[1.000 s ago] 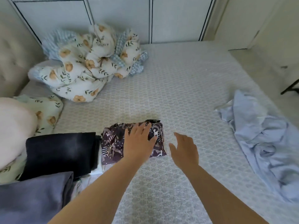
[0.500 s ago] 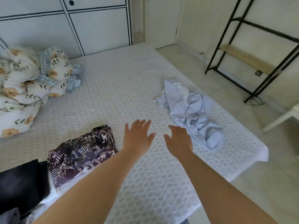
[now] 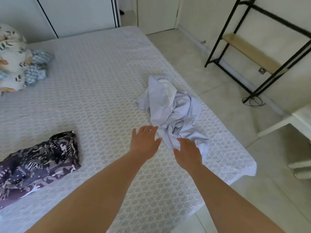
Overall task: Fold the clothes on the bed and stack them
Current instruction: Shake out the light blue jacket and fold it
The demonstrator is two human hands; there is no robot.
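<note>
Pale blue crumpled cotton garment (image 3: 173, 113) lies bunched in the middle right of the frame, near the right edge of the white patterned bed (image 3: 101, 91), with a whiter patch of fabric showing near its top. Its long axis runs from the upper middle of the frame down toward the lower right, the narrower end pointing away from the person.

At its near end the right hand (image 3: 188, 153) reaches over the cloth with fingers spread and relaxed, holding nothing; whether the fingertips touch the fabric I cannot tell. Just to its left the left hand (image 3: 145, 142) is also wide, fingers straight, its fingertips at the garment's edge.

Further out, at the lower left of the frame, a folded dark purple patterned garment (image 3: 40, 162) sits on the bed, well apart from the blue one. At the upper left lies a heap of floral cream bedding with blue checked cloth (image 3: 20, 64). Upper right, on the tiled floor, stands a black metal rack with a wooden shelf (image 3: 252, 51).
</note>
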